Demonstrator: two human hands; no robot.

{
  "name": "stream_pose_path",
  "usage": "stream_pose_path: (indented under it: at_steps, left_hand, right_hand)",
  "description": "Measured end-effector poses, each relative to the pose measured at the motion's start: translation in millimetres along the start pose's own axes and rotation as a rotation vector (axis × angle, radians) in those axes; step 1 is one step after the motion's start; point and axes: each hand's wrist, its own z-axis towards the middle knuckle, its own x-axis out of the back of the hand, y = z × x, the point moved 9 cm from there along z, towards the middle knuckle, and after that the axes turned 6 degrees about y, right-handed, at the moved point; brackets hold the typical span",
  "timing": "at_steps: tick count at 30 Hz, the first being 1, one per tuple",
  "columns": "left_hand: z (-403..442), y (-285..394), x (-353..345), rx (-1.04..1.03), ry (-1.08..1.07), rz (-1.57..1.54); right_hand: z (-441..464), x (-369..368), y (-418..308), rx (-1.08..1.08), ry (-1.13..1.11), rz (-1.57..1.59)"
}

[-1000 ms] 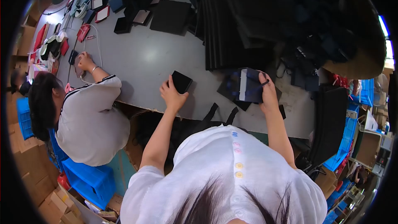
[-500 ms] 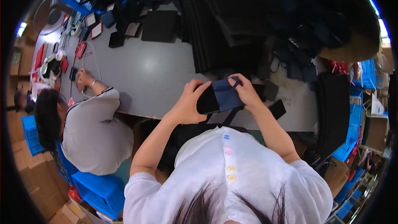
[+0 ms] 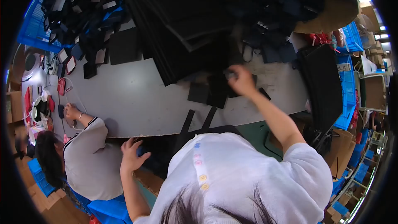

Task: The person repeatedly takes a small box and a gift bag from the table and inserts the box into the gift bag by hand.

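My left hand (image 3: 133,155) is below the table's front edge, fingers spread, with nothing visible in it. Beside it is a dark space where a bluish shape is too dim to name. Over the table, my right hand (image 3: 243,82) has its fingers drawn together at a small greyish thing that I cannot make out. Close to that hand lie flat black pieces (image 3: 218,92) and a dark grey square piece (image 3: 198,93). Two dark straps (image 3: 188,121) cross the table's front edge before my body.
Large black sheets (image 3: 161,54) are stacked behind the right hand. Navy pouches (image 3: 273,52) pile up at the back right. A blue crate (image 3: 35,25) and many small dark cases stand at the back left. A co-worker (image 3: 91,157) sits at the left, one hand on the table.
Both hands have parted from the black case and navy pouch they held. My left hand went down left below the table edge; my right reached among the black pieces. The view shifted.
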Motion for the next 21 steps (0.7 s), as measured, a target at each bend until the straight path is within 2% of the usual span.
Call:
stream_pose_path:
  at_steps: [1, 2, 3, 4, 5, 6, 8, 10, 12, 13, 14, 16, 18, 20, 21]
  left_hand:
    - [-3.6, -10.9, 6.5, 0.110, 0.088, 0.011]
    - [0.8, -11.9, 8.5, 0.143, 0.162, -0.044]
    - [4.6, -13.3, 11.0, 0.179, 0.237, -0.098]
    - [12.4, -3.8, 13.3, 0.189, 0.245, -0.101]
    - [27.1, 22.9, 12.3, 0.090, 0.197, -0.244]
    - [34.8, 47.6, 11.9, -0.002, 0.161, -0.388]
    - [45.8, 75.7, 7.9, -0.145, 0.171, -0.275]
    - [55.7, 95.6, 14.2, -0.146, 0.203, -0.303]
    - [66.5, 117.6, 17.7, -0.204, 0.205, -0.359]
    - [74.3, 126.2, 11.7, -0.242, 0.209, -0.420]
    - [83.9, 135.7, -3.4, -0.159, 0.075, -0.605]
    - [95.0, 182.7, -12.4, -0.168, -0.104, -0.933]
    - [107.1, 227.6, -20.1, -0.302, -0.156, -1.094]
    - [119.7, 258.7, -29.1, -0.369, -0.199, -1.297]
    - [113.6, 272.8, -7.9, -0.361, -0.198, -1.461]
  right_hand:
    - [22.9, 30.3, 57.6, -0.126, 0.162, -0.161]
    - [46.0, 51.7, 107.4, -0.097, 0.187, -0.486]
    - [64.4, 66.3, 159.3, -0.293, 0.087, -0.615]
    - [68.9, 77.0, 188.3, -0.395, 0.048, -0.729]
    - [74.4, 84.2, 213.9, -0.485, 0.007, -0.842]
    - [75.3, 86.9, 243.8, -0.557, 0.031, -0.789]
    - [87.3, 85.6, 279.4, -0.664, 0.049, -0.687]
    - [74.2, 89.8, 227.7, -0.758, 0.059, -0.664]
    - [67.6, 83.0, 228.5, -0.578, 0.037, -0.482]
    - [58.1, 87.7, 208.6, -0.557, 0.063, -0.387]
    - [49.6, 89.6, 191.4, -0.463, 0.103, -0.289]
    - [24.3, 69.1, 77.6, -0.448, -0.034, 0.396]
    - [0.3, 40.8, -14.4, -0.274, -0.273, 0.748]
    - [-14.3, 32.3, -102.4, -0.021, -0.387, 0.609]
    - [-19.9, 25.1, -127.0, 0.083, -0.425, 0.598]
